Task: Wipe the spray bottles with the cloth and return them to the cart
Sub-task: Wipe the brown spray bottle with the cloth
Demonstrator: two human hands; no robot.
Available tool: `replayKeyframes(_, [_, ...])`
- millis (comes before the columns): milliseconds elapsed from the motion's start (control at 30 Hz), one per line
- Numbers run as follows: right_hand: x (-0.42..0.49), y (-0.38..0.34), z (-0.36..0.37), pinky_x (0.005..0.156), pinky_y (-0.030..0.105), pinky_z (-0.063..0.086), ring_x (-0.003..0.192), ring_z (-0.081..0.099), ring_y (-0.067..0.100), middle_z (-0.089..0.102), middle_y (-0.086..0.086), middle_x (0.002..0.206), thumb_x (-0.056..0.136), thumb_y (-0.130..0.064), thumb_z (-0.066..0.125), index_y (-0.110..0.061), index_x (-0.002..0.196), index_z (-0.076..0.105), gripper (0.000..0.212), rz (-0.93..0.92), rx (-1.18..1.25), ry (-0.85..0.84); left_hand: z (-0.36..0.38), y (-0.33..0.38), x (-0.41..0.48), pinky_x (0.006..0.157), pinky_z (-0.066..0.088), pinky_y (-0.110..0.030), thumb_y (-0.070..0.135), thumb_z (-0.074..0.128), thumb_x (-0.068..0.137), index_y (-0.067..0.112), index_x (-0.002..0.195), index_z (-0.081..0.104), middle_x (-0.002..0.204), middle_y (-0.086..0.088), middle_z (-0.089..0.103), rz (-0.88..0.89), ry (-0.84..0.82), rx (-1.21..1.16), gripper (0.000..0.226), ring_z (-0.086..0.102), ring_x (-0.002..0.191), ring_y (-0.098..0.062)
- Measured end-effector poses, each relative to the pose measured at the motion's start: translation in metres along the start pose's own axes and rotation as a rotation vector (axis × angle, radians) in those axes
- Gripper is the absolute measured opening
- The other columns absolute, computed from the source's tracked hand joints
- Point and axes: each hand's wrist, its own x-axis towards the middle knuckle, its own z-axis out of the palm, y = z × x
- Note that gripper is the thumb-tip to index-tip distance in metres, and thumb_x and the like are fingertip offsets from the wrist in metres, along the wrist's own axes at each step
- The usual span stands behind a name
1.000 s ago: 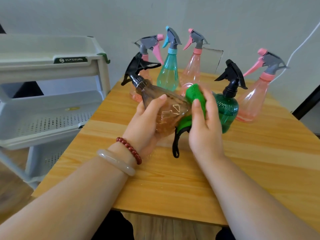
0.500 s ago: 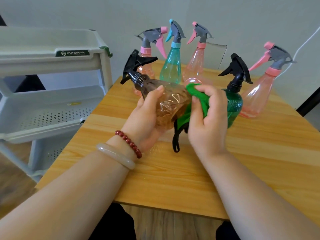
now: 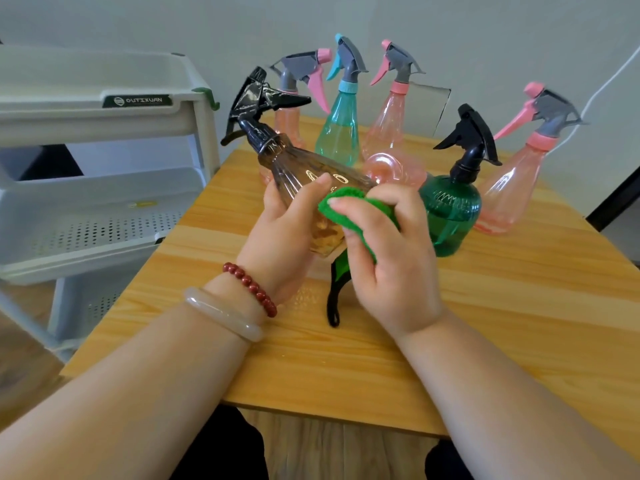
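Nearest, the left hand (image 3: 284, 237) curls round the lower body of the amber spray bottle (image 3: 298, 171), thumb on top, holding it above the wooden table (image 3: 346, 375). Just to its right, the right hand (image 3: 391, 265) grips a bunched green cloth (image 3: 341, 209) between thumb and fingers and presses it on the bottle's wide end. The cloth's black loop hangs towards the tabletop. The bottle's long axis runs from its base at the near right, under the cloth, up to the black trigger head at the far left. A stroke towards the neck would therefore go up and left from the right fingers. Beyond stand a dark green bottle (image 3: 450, 209), a teal bottle (image 3: 337, 133) and pink bottles (image 3: 512, 188). The white cart (image 3: 86, 202) stands left of the table, nearer the left hand.
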Motion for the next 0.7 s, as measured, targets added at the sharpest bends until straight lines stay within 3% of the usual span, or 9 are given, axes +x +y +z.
replayKeyframes(67, [0.0,0.006,0.002,0.09,0.011,0.035,0.094,0.049,0.015,0.057,0.019,0.098,0.094,-0.004,0.055,0.003,0.112,0.068,0.023,0.135,-0.025,0.084,-0.003,-0.001,0.002,0.099,0.05,-0.055,0.039,0.07,0.082,0.023,0.131,0.045,0.111,-0.007,0.072,0.012,-0.021,0.063,0.057,0.068,0.107,-0.027])
replayKeyframes(167, [0.002,0.009,0.003,0.092,0.008,0.034,0.097,0.046,0.006,0.058,0.018,0.101,0.095,-0.004,0.053,0.001,0.114,0.066,0.023,0.323,-0.014,0.157,-0.003,-0.002,0.003,0.1,0.048,-0.053,0.044,0.07,0.076,0.025,0.134,0.043,0.114,-0.004,0.072,0.037,-0.047,0.099,0.067,0.068,0.109,-0.026])
replayKeyframes(233, [-0.001,0.006,0.002,0.089,0.015,0.038,0.096,0.051,0.016,0.057,0.018,0.1,0.094,-0.003,0.054,0.001,0.113,0.067,0.023,0.213,0.012,0.081,-0.001,-0.002,0.0,0.095,0.052,-0.04,0.045,0.07,0.079,0.025,0.139,0.041,0.119,-0.002,0.069,0.057,-0.03,0.098,0.07,0.068,0.107,-0.015])
replayKeyframes(300, [-0.003,-0.001,0.0,0.084,0.022,0.041,0.09,0.051,0.021,0.056,0.018,0.096,0.092,-0.003,0.056,0.002,0.111,0.069,0.024,0.022,0.036,-0.024,0.001,-0.004,-0.002,0.085,0.05,-0.014,0.032,0.062,0.094,0.012,0.147,0.033,0.129,0.0,0.059,0.08,-0.041,0.116,0.064,0.064,0.1,0.009])
replayKeyframes(333, [-0.002,-0.002,0.0,0.083,0.022,0.041,0.089,0.051,0.02,0.056,0.018,0.095,0.092,-0.002,0.056,0.002,0.111,0.07,0.024,-0.016,0.031,-0.044,0.0,-0.006,-0.001,0.084,0.047,-0.009,0.028,0.059,0.097,0.006,0.148,0.03,0.132,0.0,0.055,0.092,-0.059,0.131,0.063,0.061,0.099,0.015])
replayKeyframes(367, [-0.002,-0.001,0.001,0.084,0.021,0.04,0.089,0.05,0.02,0.056,0.018,0.095,0.092,-0.003,0.056,0.002,0.11,0.07,0.023,0.009,0.016,-0.023,0.001,-0.004,-0.002,0.087,0.049,-0.013,0.032,0.063,0.094,0.008,0.148,0.031,0.133,-0.001,0.055,0.085,-0.057,0.119,0.068,0.062,0.102,0.012])
replayKeyframes(500, [0.002,0.005,0.004,0.091,0.009,0.034,0.096,0.048,0.008,0.056,0.016,0.1,0.095,-0.005,0.054,0.001,0.112,0.067,0.023,0.311,0.014,0.161,0.0,0.001,-0.001,0.101,0.048,-0.052,0.048,0.073,0.069,0.024,0.139,0.041,0.12,-0.004,0.069,0.033,-0.016,0.112,0.08,0.066,0.112,-0.024])
replayKeyframes(633, [-0.006,-0.003,0.0,0.086,0.022,0.042,0.092,0.051,0.022,0.056,0.018,0.098,0.095,-0.008,0.053,0.0,0.112,0.07,0.025,0.008,0.065,-0.038,0.002,0.006,-0.001,0.095,0.052,-0.045,0.059,0.072,0.059,0.021,0.145,0.037,0.121,-0.003,0.063,-0.001,0.047,0.136,0.1,0.063,0.107,-0.019])
replayKeyframes(700, [-0.004,-0.003,0.001,0.085,0.022,0.042,0.091,0.051,0.021,0.056,0.019,0.097,0.095,-0.008,0.053,0.0,0.111,0.07,0.025,0.019,0.047,-0.017,0.0,0.005,0.001,0.077,0.056,-0.036,0.047,0.069,0.079,0.016,0.143,0.038,0.111,-0.006,0.069,-0.041,0.014,0.073,0.077,0.068,0.099,-0.02])
